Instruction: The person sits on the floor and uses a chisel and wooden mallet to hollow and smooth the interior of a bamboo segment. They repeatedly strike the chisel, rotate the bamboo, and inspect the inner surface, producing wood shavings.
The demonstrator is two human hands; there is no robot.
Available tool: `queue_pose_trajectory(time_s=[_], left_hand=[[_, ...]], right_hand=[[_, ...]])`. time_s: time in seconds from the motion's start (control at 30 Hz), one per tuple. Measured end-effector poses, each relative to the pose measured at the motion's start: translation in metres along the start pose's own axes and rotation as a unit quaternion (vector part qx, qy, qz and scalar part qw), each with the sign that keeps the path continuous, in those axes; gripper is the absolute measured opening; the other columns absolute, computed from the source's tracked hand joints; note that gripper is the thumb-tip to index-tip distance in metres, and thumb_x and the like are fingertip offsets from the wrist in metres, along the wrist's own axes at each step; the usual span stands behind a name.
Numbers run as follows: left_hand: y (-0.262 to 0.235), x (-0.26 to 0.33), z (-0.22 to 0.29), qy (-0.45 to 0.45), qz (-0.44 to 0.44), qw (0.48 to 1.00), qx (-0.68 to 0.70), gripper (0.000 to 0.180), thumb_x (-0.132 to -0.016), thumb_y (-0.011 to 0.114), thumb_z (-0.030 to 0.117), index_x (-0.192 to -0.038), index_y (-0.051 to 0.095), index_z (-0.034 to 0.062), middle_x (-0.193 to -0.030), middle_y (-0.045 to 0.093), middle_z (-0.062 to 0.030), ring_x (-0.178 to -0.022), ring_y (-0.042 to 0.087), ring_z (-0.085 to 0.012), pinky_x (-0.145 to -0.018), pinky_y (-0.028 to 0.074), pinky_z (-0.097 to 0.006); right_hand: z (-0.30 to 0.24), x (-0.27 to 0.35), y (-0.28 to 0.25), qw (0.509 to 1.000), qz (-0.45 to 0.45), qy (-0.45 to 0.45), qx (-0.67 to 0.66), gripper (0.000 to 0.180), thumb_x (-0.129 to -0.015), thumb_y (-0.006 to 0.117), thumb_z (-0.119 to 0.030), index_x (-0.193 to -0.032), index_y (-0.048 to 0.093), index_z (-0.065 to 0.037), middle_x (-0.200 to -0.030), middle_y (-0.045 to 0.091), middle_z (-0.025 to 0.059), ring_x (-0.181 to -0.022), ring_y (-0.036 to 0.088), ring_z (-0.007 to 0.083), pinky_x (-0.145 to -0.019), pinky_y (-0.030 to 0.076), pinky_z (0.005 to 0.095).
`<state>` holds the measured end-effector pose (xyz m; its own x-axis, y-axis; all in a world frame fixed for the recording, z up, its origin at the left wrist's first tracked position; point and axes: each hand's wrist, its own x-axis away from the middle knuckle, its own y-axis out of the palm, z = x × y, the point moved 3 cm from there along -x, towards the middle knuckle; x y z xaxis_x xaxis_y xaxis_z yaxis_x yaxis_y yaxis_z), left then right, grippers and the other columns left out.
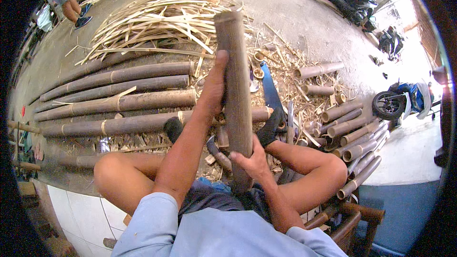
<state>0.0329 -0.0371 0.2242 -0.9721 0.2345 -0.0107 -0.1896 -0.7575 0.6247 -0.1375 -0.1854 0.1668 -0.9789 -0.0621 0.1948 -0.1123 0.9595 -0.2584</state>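
Observation:
A thick grey-brown bamboo section stands up in front of me, its lower end between my thighs and its far end pointing away. My left hand grips its left side about midway up, with most of the fingers hidden behind it. Lower down, my right hand wraps round the near part, thumb across the front. Close to its left side on the ground lies a curved-blade knife with a wooden handle. Beyond my right foot is a saw with a blue blade.
Long bamboo poles lie side by side at the left. Split strips are heaped behind them. Short bamboo pieces are piled at the right, amid shavings. Motorbikes stand farther right; another person's legs show far left.

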Motion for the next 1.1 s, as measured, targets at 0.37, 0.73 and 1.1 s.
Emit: queue_pose_trajectory(time_s=[0.37,0.73,1.1], left_hand=[[0.013,0.02,0.045,0.289,0.182,0.924,-0.174,0.056,-0.078,0.088,0.025,-0.119,0.058,0.0025,-0.099,0.07,-0.0075,-0.084,0.069,-0.0161,-0.076,0.057,-0.03],[-0.047,0.013,0.021,0.34,0.198,0.898,-0.196,0.065,-0.074,0.091,0.031,-0.121,0.058,0.0,-0.107,0.07,-0.0096,-0.093,0.069,-0.0202,-0.084,0.056,-0.034],[-0.001,0.013,-0.01,0.254,0.105,0.883,-0.381,0.073,-0.069,0.093,0.032,-0.126,0.055,0.0059,-0.111,0.073,-0.0135,-0.102,0.072,-0.0238,-0.09,0.056,-0.039]], right_hand=[[0.009,-0.056,-0.012,0.964,0.115,-0.127,0.204,0.069,-0.091,0.073,-0.027,-0.146,0.043,0.002,-0.131,0.058,0.0265,-0.118,0.06,0.0382,-0.103,0.047,0.0425],[0.032,-0.032,-0.031,0.974,0.116,-0.074,0.179,0.06,-0.093,0.07,-0.03,-0.137,0.052,0.006,-0.128,0.059,0.0272,-0.117,0.06,0.039,-0.101,0.047,0.0433],[-0.085,-0.068,-0.043,0.982,0.089,-0.162,0.049,0.062,-0.097,0.068,-0.034,-0.142,0.048,0.004,-0.127,0.063,0.0228,-0.106,0.069,0.0317,-0.09,0.056,0.0398]])
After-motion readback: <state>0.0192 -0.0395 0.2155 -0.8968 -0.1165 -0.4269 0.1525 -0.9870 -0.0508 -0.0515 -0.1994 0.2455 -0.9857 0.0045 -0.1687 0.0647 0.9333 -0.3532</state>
